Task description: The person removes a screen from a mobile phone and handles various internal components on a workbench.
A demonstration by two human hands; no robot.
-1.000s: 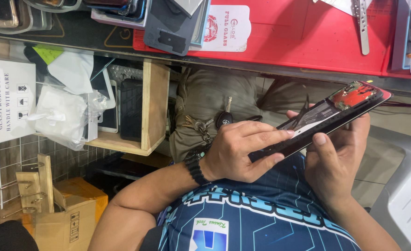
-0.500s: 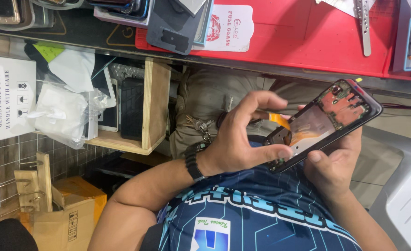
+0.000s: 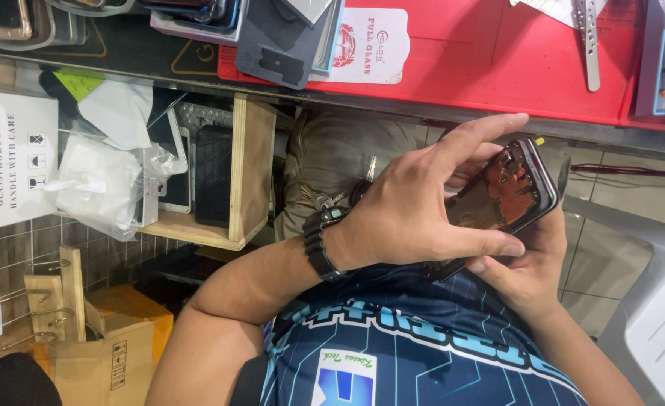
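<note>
I hold a dark phone [image 3: 509, 188] over my lap, its opened side showing a reddish-brown inside. My left hand [image 3: 408, 207], with a black watch [image 3: 319, 242] on the wrist, grips the phone across its edges: the thumb is on the near edge and the fingers reach over the far edge. My right hand [image 3: 528, 271] supports the phone from below and behind, mostly hidden by it. My blue patterned shirt [image 3: 423, 353] fills the bottom of the view.
A red mat [image 3: 498, 60] lies on the bench ahead, with a metal tool [image 3: 589, 45] and a white packet [image 3: 364, 45] on it. To the left are a wooden box [image 3: 251, 173] holding dark phones and a cardboard box [image 3: 114, 353]. A white chair [image 3: 659, 316] is at the right.
The phone has turned and dropped lower and nearer my body. My left hand has shifted from covering its lower end to spanning its edges with fingers spread.
</note>
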